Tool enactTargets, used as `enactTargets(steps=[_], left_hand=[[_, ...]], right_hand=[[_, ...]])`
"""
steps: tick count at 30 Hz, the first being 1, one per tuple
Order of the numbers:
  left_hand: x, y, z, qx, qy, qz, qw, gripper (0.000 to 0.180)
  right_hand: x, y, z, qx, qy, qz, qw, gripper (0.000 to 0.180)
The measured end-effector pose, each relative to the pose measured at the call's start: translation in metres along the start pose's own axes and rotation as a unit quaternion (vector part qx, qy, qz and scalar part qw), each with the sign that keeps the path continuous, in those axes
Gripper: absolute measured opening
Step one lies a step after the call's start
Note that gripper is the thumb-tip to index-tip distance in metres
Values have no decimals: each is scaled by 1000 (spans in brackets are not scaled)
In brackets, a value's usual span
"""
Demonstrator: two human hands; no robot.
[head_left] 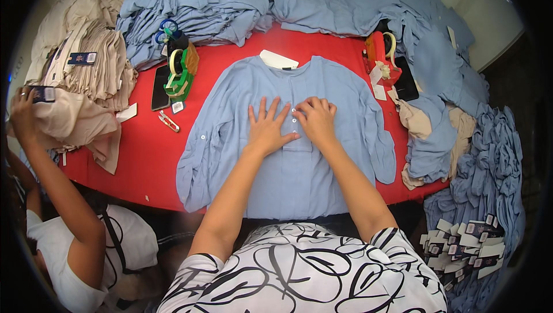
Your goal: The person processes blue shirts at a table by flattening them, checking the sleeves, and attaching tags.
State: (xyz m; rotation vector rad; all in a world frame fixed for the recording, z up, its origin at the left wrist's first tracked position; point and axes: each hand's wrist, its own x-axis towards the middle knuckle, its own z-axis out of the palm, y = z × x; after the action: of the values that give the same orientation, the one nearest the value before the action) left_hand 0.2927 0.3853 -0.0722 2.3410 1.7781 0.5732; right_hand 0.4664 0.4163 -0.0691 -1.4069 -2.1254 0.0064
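Observation:
A light blue long-sleeved blouse (340,163) lies face up in front of me, its sleeves rolled and its neck away from me. A pale card (279,59) shows at the collar. My left hand (266,129) rests flat on the chest, fingers spread, left of the button placket. With bent fingers, my right hand (315,118) pinches the placket beside a small white button (294,120). Exactly what sits under those fingertips is hidden.
Around the red-covered table (150,169) stand a green tape dispenser (183,71), a red one (382,57), phones (161,87) and thread snips (169,121). Blue garments (196,8) heap at the back. At left, a co-worker's hand (24,111) touches beige garments (80,117).

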Motion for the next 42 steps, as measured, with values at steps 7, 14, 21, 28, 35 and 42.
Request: enactTargets(steps=[7, 14, 21, 28, 35, 42], left_hand=[[-4, -5, -7, 14, -65, 6, 998, 114], [-1, -3, -5, 33, -88, 7, 996, 123], [-10, -6, -12, 8, -37, 8, 999, 111], [-111, -68, -64, 27, 277, -167, 946, 48], [-156, -123, -108, -73, 159, -317, 932, 32], [-170, -161, -170, -93, 172, -357, 913, 31]], right_hand=[[6, -3, 11, 21, 43, 1, 999, 9], [-27, -5, 9, 68, -3, -15, 998, 6], [-54, -25, -8, 69, 10, -48, 996, 12], [-67, -30, -24, 0, -12, -14, 1000, 37], [43, -82, 69, 176, -87, -153, 968, 45], [67, -105, 80, 26, -250, -105, 962, 122]])
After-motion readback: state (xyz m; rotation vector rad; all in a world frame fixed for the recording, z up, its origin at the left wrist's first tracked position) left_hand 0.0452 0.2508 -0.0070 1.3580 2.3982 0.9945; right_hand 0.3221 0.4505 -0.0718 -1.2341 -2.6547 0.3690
